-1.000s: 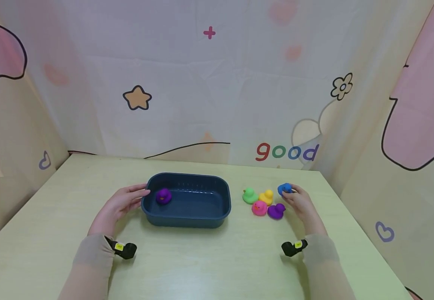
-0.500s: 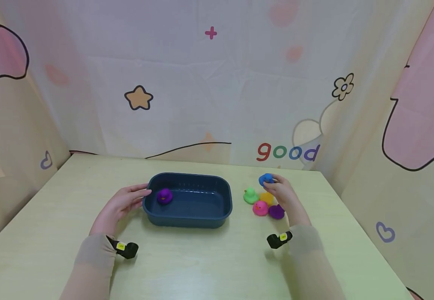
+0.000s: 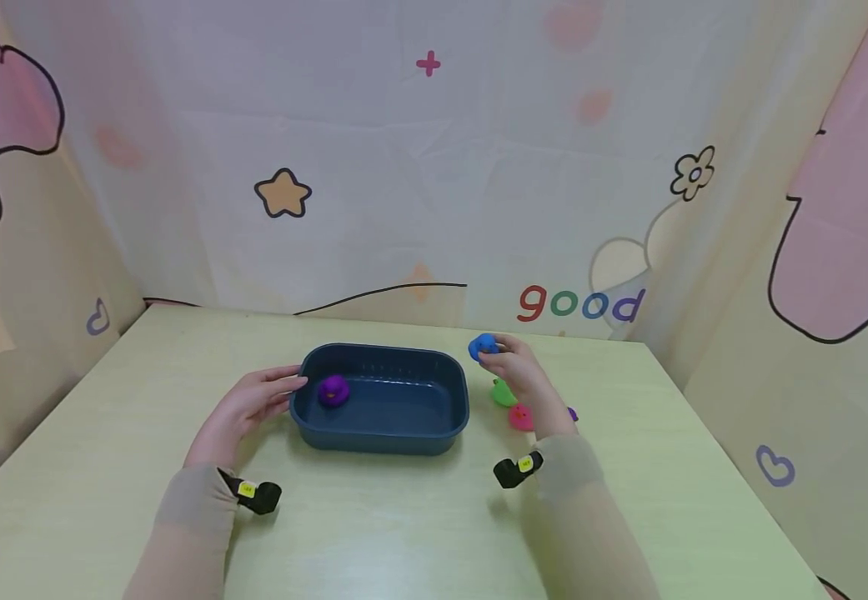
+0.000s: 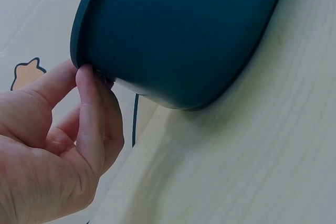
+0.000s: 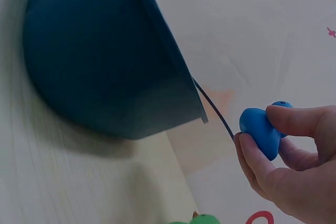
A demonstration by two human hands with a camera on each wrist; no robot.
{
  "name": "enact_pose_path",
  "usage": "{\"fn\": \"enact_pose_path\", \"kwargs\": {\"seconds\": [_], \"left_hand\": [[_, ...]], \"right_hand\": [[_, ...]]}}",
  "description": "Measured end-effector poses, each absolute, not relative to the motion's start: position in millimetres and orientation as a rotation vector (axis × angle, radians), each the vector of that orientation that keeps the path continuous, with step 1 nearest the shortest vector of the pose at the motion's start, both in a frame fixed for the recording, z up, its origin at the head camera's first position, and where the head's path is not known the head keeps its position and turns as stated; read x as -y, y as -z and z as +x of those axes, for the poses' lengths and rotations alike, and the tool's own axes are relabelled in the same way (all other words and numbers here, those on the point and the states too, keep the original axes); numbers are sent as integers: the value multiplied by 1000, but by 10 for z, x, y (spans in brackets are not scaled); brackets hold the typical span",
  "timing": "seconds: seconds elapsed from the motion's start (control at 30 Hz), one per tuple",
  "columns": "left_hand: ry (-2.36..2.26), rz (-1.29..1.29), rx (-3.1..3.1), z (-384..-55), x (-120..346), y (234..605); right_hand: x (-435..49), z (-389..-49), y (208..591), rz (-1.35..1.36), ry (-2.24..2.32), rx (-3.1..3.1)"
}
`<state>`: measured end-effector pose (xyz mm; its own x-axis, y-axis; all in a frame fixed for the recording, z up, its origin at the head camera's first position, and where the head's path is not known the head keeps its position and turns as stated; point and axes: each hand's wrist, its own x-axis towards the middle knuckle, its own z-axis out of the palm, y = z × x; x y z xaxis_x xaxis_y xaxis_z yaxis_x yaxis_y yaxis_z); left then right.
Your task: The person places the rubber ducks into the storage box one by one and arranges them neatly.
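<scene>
My right hand (image 3: 521, 371) pinches a blue rubber duck (image 3: 483, 347) between thumb and fingers, raised above the table just off the right end of a dark blue basin (image 3: 388, 446). In the right wrist view the blue duck (image 5: 260, 129) appears tilted beside the basin's rim (image 5: 173, 51). My left hand (image 3: 257, 402) holds the basin's left end; the left wrist view has its fingertips (image 4: 86, 74) right at the rim. Inside the basin, near that end, sits a purple rubber duck (image 3: 333, 391).
Right of the basin stand a green duck (image 3: 504, 393) and a pink duck (image 3: 521, 417). Another purple duck (image 3: 572, 414) is mostly covered by my right arm. A patterned cloth (image 3: 373, 183) hangs behind the pale table (image 3: 388, 533).
My right hand has carried the blue duck leftward and up, from beyond the duck group to near the basin. It now hides the yellow duck. The left hand stays at the basin.
</scene>
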<state>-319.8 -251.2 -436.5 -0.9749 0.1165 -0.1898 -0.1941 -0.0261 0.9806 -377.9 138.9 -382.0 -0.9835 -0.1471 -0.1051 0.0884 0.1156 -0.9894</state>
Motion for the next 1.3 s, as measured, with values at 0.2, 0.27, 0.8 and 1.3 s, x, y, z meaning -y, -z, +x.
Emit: {"fn": "enact_pose_path", "kwargs": {"seconds": [0.2, 0.27, 0.8, 1.3], "left_hand": [[-2091, -69, -2038, -3197, 2527, 4365], [-2090, -69, -2040, -3194, 2531, 4362], [-2089, -83, -2039, -3192, 2529, 4364], [-2095, -60, -2046, -3188, 2535, 4339]], "right_hand": [[-1061, -3758, 3801, -97, 1959, -2182], [-956, -3754, 3805, -119, 1964, -2166], [-306, -3655, 3898, -242, 1915, -2148], [-16, -3675, 4014, -256, 1836, -2151]]}}
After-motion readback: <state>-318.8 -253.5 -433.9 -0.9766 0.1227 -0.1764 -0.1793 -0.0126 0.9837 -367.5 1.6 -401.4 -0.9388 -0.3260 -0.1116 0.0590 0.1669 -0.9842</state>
